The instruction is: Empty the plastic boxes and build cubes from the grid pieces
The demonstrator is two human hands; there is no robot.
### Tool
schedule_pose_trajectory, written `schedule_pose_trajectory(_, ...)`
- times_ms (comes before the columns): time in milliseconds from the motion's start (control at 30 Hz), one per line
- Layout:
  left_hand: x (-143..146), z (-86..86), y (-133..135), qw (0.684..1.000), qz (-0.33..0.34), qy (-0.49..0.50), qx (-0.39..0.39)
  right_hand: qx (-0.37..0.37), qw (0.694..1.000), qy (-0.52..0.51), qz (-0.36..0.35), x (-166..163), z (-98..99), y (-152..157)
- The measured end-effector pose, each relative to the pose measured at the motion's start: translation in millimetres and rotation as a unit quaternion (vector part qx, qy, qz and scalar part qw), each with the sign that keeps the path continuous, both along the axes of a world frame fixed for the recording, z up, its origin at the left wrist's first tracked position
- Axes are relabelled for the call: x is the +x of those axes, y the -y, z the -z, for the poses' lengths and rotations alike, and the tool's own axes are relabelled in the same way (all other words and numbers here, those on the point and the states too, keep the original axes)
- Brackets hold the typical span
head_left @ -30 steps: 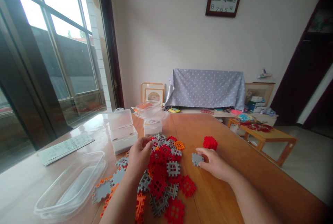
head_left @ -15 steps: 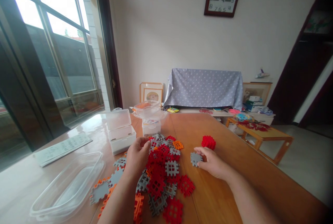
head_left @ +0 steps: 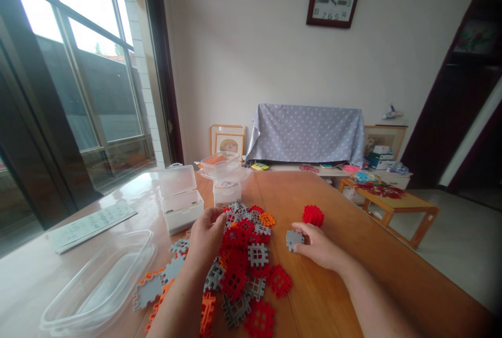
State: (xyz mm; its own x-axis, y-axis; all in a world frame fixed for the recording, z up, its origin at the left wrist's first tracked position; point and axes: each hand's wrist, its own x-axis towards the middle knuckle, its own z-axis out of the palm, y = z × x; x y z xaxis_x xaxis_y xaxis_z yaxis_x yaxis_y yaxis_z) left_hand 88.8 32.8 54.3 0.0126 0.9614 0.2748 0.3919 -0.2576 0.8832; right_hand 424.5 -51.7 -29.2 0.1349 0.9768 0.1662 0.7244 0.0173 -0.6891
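Note:
My right hand (head_left: 314, 241) has its thumb and fingers closed on a solid grey interlocking square tile (head_left: 294, 240), on or just above the wooden table. Just beyond that hand sits a compact red stack of interlocking tiles (head_left: 313, 215). My left hand (head_left: 207, 231) is at the left side of a loose heap of red, grey and orange tiles (head_left: 237, 279), fingers curled and thumb near the index fingertip. Whatever it may pinch is too small or hidden to make out. Its forearm passes over flat grey pieces (head_left: 148, 293) and orange ones.
An open-lidded white plastic box (head_left: 182, 211) stands behind my left hand. Clear containers (head_left: 221, 164) are stacked farther back. At left lie a clear shallow tub (head_left: 96, 280) and a printed pale sheet stack (head_left: 92, 227). The wooden table (head_left: 333, 301) extends right.
The view has shifted very slightly. Both hands keep practically the same pose, and the grey tile stays in my right hand.

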Motion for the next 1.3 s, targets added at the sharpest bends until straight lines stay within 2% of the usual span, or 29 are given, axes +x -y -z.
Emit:
schedule_pose_trajectory(333,0.1,1.7,-1.6,1.000,0.002,0.013,0.000,0.001,1.000,-0.006,0.016,0.2,-4.0,0.8)
schedule_pose_trajectory(500,1.1,-0.3,0.4,1.000,0.007,0.007,0.004,-0.012,1.000,-0.024,-0.001,-2.1,-13.1,9.6)
schedule_pose_trajectory(1000,0.5,3.8,-2.5,1.000,0.005,-0.008,0.010,-0.009,0.999,0.018,-0.024,-8.0,-19.7,13.7)
schedule_pose_trajectory(1100,-0.8,5.7,-5.2,1.000,-0.004,-0.009,0.008,0.012,0.999,0.035,-0.004,-9.7,-22.8,13.0)
schedule_pose_trajectory(1200,-5.6,6.4,-8.9,0.999,-0.030,-0.010,0.008,0.063,0.996,0.054,0.014,-18.5,-29.1,12.2)
schedule_pose_trajectory(1300,-14.0,8.3,-14.4,0.998,-0.057,-0.014,0.001,0.112,0.991,0.068,0.004,-33.8,-32.6,11.7)
